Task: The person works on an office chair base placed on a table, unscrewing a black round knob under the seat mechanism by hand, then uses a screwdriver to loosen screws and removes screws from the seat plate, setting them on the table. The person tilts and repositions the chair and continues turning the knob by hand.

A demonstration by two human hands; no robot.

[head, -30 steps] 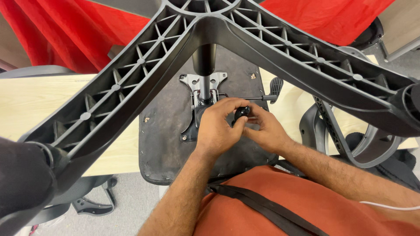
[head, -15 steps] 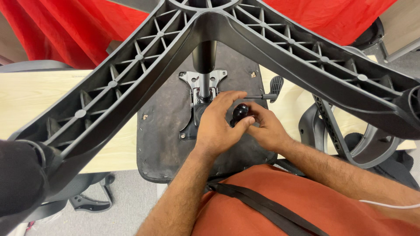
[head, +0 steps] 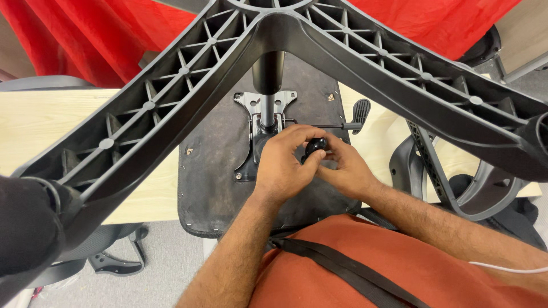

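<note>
An office chair lies upside down on the counter (head: 68,131), its star base (head: 188,80) raised toward the person. Both hands meet over the metal plate (head: 257,128) under the seat (head: 217,171). The left hand (head: 282,171) is curled, its fingers closed on a round black knob (head: 315,146). The right hand (head: 345,171) is also narrow and pinches the same knob from the other side. The knob sits just beside the gas post (head: 267,85), near the middle of the seat bottom.

I judge the step in hand is the fitting or turning of this knob on the mechanism. The next move seems to call for a firm twist with the fingertips while the seat is kept from moving.

A lever (head: 354,117) with a flat paddle end reaches out to the right. No package, label or sign shows; behind the chair hangs only red cloth (head: 85,34).
</note>
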